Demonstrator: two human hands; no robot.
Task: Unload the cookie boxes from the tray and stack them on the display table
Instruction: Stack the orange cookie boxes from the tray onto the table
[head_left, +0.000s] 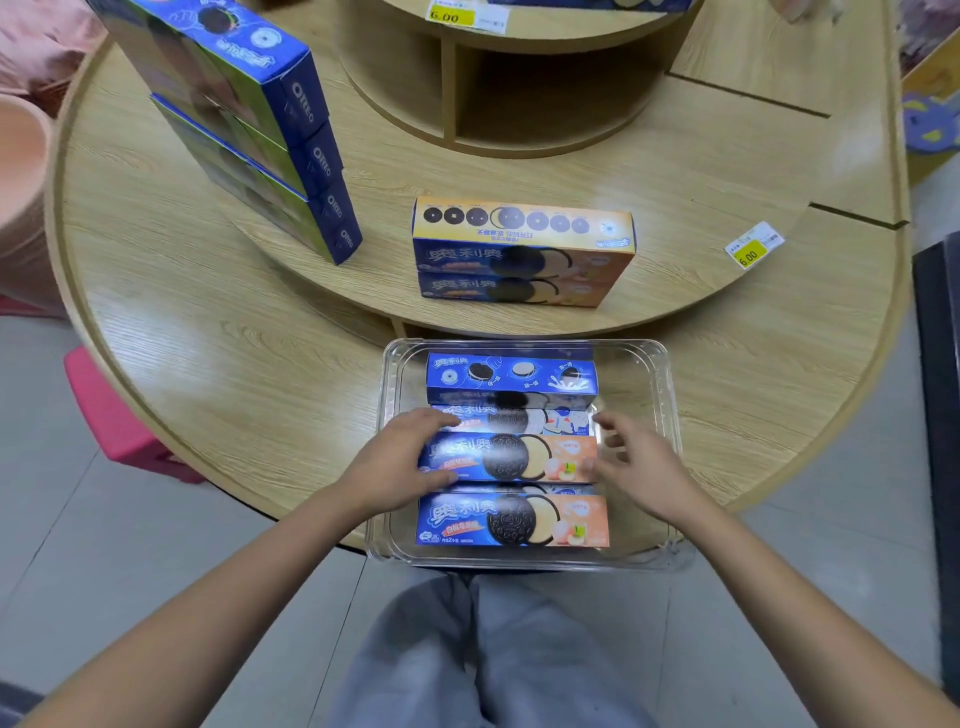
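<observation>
The clear plastic tray (661, 400) is parked on the near edge of the wooden surface (208, 338), right under both hands, with four cookie boxes lying side by side in it. The peach cookie box (511, 458) sits between the hands. Its left end is gripped by the left hand (400, 462), fingers over the far edge and thumb on the near edge. The right hand (641, 460) is released, fingers spread, just beside the box's right end; it's blurred, so contact can't be told. A second peach box (511, 519) lies nearer than the hands, while a pale blue box (524, 419) and a dark blue box (511, 375) lie just past the fingertips. Further beyond the hands, a stack of two peach boxes (522, 260) is seen on the raised tier, and a taller stack of blue boxes (249, 135) stands off past the left hand.
</observation>
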